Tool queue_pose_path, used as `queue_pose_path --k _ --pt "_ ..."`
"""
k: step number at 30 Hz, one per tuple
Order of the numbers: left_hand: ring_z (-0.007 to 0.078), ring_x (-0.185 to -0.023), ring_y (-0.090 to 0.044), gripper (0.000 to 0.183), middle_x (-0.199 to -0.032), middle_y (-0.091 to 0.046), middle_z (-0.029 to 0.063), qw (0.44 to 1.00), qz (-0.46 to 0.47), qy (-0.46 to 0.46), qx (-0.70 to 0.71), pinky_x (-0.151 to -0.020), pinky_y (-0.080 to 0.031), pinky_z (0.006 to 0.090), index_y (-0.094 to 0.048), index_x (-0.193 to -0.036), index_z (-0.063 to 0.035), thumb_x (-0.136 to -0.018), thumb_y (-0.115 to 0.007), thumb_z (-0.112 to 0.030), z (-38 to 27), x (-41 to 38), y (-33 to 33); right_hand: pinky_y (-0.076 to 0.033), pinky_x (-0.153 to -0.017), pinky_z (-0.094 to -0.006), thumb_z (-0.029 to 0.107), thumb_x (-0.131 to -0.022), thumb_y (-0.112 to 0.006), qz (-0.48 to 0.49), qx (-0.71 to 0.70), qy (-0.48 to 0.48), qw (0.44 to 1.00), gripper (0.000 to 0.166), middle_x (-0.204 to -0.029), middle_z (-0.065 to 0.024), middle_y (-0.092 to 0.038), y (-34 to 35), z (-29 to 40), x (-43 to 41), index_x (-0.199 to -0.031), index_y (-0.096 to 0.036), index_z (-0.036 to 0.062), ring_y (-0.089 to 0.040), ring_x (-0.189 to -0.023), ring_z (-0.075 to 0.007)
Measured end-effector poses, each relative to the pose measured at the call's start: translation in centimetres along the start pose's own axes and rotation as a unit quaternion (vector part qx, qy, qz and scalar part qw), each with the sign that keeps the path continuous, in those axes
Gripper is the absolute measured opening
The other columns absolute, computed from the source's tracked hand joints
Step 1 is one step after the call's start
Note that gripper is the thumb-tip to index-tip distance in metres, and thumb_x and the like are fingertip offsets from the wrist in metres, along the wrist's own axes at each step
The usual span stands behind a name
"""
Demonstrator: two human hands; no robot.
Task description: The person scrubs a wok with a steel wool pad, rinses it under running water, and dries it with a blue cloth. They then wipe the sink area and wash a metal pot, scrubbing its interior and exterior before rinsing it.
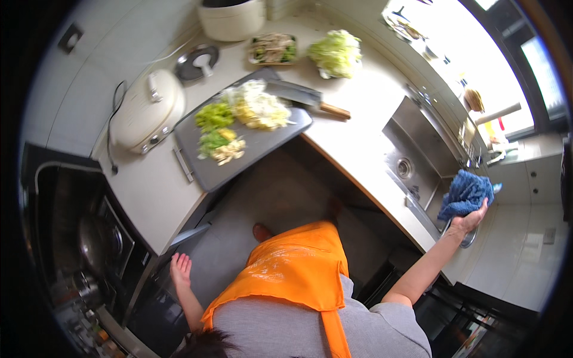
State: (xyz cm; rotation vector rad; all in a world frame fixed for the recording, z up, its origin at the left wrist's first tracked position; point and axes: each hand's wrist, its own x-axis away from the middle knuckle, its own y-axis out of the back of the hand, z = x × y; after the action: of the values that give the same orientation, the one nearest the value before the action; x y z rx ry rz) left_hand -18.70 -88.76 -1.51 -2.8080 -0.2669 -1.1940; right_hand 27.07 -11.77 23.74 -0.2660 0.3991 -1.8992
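Observation:
My right hand (471, 219) grips a crumpled blue cloth (466, 194) over the near right end of the sink. My left hand (181, 270) holds nothing, its fingers apart, low beside the front corner of the counter and the stove. On the counter lies a dark cutting board (264, 150) bearing sliced pale cabbage or lettuce (259, 107), chopped green pieces (214, 116) and sliced garlic (229, 152). A cleaver (297, 94) with a wooden handle rests across the board's far right edge, its handle over the counter.
Behind the board are a plate of meat and greens (273, 48), a heap of leafy lettuce (335, 53), a pot lid (197, 62) and a white cooker (232, 20). A cream electric appliance (150, 112) stands left, the stove with a wok (96, 241) nearer. The steel sink (416, 138) is right.

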Motion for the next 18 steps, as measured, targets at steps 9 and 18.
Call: queue_pose_path --k 9,18 --pt "0.016 -0.1 -0.066 0.034 -0.119 -0.066 0.0112 0.885 0.287 -0.16 -0.33 -0.085 -0.054 0.0282 -0.059 -0.13 -0.0048 -0.103 -0.056 -0.026 7.2 16.9 -43.5 -0.049 -0.096 -0.0329 0.02 -0.1 -0.056 0.111 0.038 -0.205 0.972 0.03 -0.115 -0.0068 -0.067 7.9 -12.5 -13.4 -0.124 -0.061 0.0022 -0.065 -0.104 -0.0182" --pt "0.0178 -0.099 -0.066 0.026 -0.118 -0.064 0.0107 0.665 0.466 -0.307 -0.497 -0.085 -0.053 0.0293 -0.06 -0.124 -0.0006 -0.1 -0.057 -0.012 13.1 28.1 -61.2 -0.045 -0.098 -0.0301 0.022 -0.1 -0.053 0.104 0.41 -0.042 0.905 0.033 -0.118 -0.0106 -0.065 17.3 -11.3 -12.6 -0.124 -0.062 0.0 -0.061 -0.11 -0.0224"
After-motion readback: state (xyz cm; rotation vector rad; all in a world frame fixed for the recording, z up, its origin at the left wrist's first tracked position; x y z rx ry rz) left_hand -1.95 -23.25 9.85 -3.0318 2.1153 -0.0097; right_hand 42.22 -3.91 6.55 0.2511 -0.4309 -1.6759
